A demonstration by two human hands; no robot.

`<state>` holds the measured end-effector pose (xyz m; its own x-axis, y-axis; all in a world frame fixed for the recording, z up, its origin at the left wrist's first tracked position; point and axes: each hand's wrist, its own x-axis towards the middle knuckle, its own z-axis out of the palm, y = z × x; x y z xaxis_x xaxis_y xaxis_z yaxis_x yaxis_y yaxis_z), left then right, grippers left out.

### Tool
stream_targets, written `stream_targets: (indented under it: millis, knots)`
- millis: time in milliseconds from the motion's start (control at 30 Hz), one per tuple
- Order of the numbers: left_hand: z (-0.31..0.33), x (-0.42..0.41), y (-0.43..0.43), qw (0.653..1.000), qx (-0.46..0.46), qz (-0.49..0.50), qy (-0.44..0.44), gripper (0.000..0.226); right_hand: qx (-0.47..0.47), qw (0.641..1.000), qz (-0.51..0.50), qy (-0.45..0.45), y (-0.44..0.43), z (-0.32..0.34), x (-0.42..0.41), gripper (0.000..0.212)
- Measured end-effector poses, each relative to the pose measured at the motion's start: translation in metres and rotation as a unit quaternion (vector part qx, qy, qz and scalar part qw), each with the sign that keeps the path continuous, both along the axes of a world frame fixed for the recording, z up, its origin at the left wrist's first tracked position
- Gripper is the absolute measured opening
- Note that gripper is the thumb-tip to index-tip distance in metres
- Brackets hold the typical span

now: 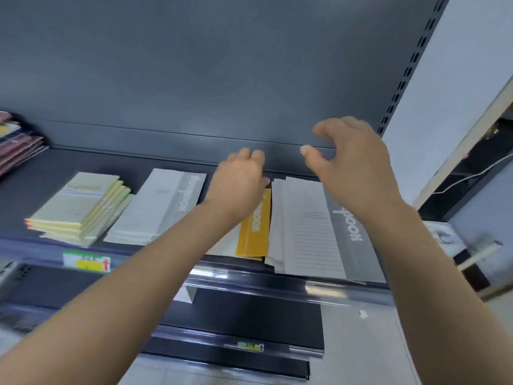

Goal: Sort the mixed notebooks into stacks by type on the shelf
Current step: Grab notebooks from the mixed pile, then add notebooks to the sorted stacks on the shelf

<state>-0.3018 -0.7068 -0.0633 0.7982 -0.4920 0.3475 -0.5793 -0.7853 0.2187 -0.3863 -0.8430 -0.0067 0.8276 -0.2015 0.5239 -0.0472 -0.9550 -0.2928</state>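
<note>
In the head view, the left hand (238,184) lies over the far end of the yellow notebook (254,232) with its fingers bent down; whether it grips cannot be told. The right hand (352,168) hovers loosely spread and empty above the grey-banded white notebooks (311,232). Left of the left hand, a white stack (158,207) and pale yellow notebooks (80,207) lie on the shelf (41,173).
</note>
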Motion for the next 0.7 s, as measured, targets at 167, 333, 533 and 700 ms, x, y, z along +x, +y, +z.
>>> stream_targets:
  millis: [167, 333, 533, 700]
  knots:
    - [0.046, 0.007, 0.105, 0.982, -0.041, 0.003, -0.183, 0.016, -0.073, 0.994, 0.082, 0.005, 0.087, 0.017, 0.036, 0.037]
    - [0.07, 0.002, 0.23, 0.962, -0.009, 0.066, -0.264, 0.018, -0.097, 0.983, 0.143, -0.064, 0.196, 0.028, 0.061, 0.035]
    - [0.087, -0.004, 0.38, 0.947, -0.011, 0.121, -0.299, 0.018, -0.096, 0.969, 0.197, -0.115, 0.342, 0.04, 0.079, 0.03]
    - [0.095, -0.002, 0.481, 0.937, -0.034, 0.163, -0.306, 0.023, -0.068, 0.967, 0.205, -0.137, 0.438, 0.044, 0.099, 0.026]
